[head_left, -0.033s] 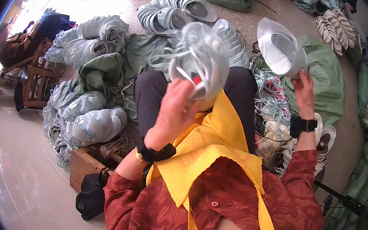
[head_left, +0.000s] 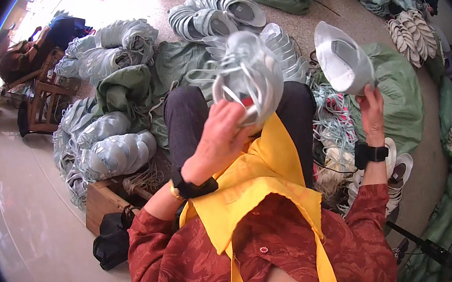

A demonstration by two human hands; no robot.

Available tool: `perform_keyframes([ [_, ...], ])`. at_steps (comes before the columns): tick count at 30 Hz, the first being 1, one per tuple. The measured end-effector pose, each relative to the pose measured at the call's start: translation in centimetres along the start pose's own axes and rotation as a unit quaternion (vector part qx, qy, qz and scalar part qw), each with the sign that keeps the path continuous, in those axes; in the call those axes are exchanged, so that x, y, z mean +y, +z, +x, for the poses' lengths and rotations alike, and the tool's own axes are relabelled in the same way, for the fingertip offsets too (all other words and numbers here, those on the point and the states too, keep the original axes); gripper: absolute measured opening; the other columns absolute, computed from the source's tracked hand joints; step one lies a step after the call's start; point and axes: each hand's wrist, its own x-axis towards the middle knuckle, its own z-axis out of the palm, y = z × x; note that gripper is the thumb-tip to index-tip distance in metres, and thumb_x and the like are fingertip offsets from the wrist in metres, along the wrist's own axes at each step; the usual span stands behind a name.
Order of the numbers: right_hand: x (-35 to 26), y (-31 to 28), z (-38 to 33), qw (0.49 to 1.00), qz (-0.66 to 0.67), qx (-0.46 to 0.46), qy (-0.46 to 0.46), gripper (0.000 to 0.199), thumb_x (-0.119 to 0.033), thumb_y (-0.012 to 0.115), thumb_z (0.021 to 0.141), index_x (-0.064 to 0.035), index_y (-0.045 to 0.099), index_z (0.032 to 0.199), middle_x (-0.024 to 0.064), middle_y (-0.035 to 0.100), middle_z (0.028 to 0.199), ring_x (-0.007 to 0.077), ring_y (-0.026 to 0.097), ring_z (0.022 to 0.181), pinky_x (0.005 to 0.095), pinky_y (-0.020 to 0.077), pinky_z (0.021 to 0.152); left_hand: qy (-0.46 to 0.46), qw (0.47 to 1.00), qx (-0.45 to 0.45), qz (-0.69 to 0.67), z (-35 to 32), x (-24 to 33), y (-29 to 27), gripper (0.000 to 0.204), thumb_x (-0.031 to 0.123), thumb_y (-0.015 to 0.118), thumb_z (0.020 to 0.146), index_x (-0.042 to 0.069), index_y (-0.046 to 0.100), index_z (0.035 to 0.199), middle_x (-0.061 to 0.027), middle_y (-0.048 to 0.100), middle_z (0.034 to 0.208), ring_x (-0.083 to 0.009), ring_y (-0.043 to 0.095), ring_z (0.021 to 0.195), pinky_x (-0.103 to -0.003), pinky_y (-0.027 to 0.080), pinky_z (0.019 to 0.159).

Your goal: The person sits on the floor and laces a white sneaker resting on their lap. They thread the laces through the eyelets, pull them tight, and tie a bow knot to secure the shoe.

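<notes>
My left hand (head_left: 218, 144) is closed on the near edge of a pale grey shoe upper (head_left: 267, 83), held above my lap. Loose light laces hang off its left side, and a bit of red shows inside its opening. That upper is partly smeared by motion. Out to the right, my right hand (head_left: 371, 113) pinches the lower end of a second shoe upper (head_left: 333, 51), white and pale grey, with no laces showing. The two uppers are apart. A yellow apron (head_left: 252, 174) lies over my lap.
Stacks of pale uppers lie left (head_left: 118, 153) and ahead (head_left: 198, 19). Bundled laces (head_left: 335, 120) hang by my right knee, beside a green sack (head_left: 395, 105). A wooden box (head_left: 102, 205) stands at my left. Another person (head_left: 19, 59) sits at the far left near a wooden chair (head_left: 46, 100).
The laced upper in my left hand has shifted slightly to the right and is less blurred. My right hand and its upper have moved a touch to the left.
</notes>
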Motion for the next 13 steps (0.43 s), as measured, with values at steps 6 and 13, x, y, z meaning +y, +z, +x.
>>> perform_keyframes([
  [6, -1.9, 7.5, -4.2, 0.98, -0.18, -0.06, -0.061, 0.026, -0.019, 0.076, 0.095, -0.0007, 0.066, 0.111, -0.0011, 0.068, 0.091, 0.0084, 0.06, 0.075, 0.0248, 0.0483, 0.07, -0.029, 0.988, -0.113, 0.104, -2.0, -2.3, 4.0, 0.036, 0.004, 0.071, 0.078, 0.005, 0.055, 0.11, -0.0118, 0.058, 0.098, -0.0335, 0.053, 0.098, -0.043, 0.043, 0.087],
  [13, -1.3, 14.7, -8.5, 0.894, -0.363, -0.207, -0.164, 0.033, -0.018, 0.078, 0.093, -0.0111, 0.067, 0.123, 0.0041, 0.071, 0.1, 0.0185, 0.067, 0.083, 0.0249, 0.0535, 0.078, 0.0, 0.958, -0.171, 0.23, -3.0, -5.1, 7.7, 0.052, 0.018, 0.078, 0.073, 0.007, 0.058, 0.12, -0.0088, 0.06, 0.099, -0.0282, 0.055, 0.099, -0.042, 0.043, 0.092],
])
